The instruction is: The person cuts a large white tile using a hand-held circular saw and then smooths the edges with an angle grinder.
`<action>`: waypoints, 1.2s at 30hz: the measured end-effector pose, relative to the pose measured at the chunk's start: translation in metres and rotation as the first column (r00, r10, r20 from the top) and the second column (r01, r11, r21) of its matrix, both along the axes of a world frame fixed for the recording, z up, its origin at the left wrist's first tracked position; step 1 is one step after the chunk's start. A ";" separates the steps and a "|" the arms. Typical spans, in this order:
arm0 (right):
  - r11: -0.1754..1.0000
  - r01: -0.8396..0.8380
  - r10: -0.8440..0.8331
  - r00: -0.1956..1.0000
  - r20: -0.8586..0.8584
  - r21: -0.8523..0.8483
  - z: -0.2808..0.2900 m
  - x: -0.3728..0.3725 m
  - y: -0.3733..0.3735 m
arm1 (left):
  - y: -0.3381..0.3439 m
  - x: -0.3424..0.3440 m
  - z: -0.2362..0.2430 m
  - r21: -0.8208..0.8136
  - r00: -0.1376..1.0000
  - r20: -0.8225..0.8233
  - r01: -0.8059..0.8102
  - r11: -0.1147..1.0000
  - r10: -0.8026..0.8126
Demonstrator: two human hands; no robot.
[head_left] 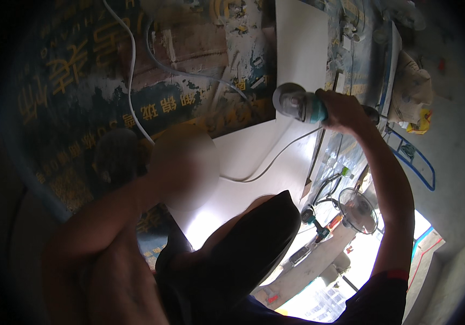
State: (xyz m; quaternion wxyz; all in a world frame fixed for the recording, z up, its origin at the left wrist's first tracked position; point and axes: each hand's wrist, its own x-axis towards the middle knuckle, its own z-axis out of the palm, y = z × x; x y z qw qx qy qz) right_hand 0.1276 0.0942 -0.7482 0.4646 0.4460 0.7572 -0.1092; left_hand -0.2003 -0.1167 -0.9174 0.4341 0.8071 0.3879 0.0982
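My right hand (343, 111) is wrapped round the teal body of an angle grinder (314, 109). Its round disc (286, 97) faces left, over the edge of a long white board (301, 49). Whether the disc touches the board, I cannot tell. A thin cord (275, 160) curves across the white surface below the grinder. At the left, my forearm (102, 211) bends inward, and a round blur hides my left hand (181, 168); its fingers and anything in them cannot be made out. Between my arms is a knee in black cloth (243, 238).
Dark printed sheeting (189, 108), worn and dusty, covers the floor at left, with a pale cable (131, 70) across it. At right are a paper bag (410, 89), a blue-framed tool (424, 168), a fan (358, 210) and a cordless drill (318, 227).
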 end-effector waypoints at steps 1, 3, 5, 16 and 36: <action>0.999 -0.031 0.031 0.999 -0.011 -0.012 -0.002 -0.004 -0.001 | 0.003 -0.008 0.008 0.035 1.000 -0.010 -0.022 0.999 0.022; 0.999 -0.023 0.028 0.993 0.117 -0.042 0.008 0.008 -0.001 | 0.026 0.016 0.013 -0.171 0.912 0.107 0.409 0.896 -0.396; 0.999 -0.034 0.035 0.996 0.083 -0.011 0.007 0.002 0.007 | 0.024 0.006 0.022 -0.151 0.930 0.109 0.363 0.919 -0.350; 0.995 0.091 -0.092 0.996 0.014 0.047 -0.004 -0.015 0.061 | 0.024 -0.005 0.024 -0.130 0.937 0.119 0.342 0.931 -0.328; 0.993 0.112 -0.112 0.994 -0.001 0.025 -0.006 -0.018 0.084 | 0.042 0.003 0.038 -0.030 0.996 0.085 -0.025 0.999 0.027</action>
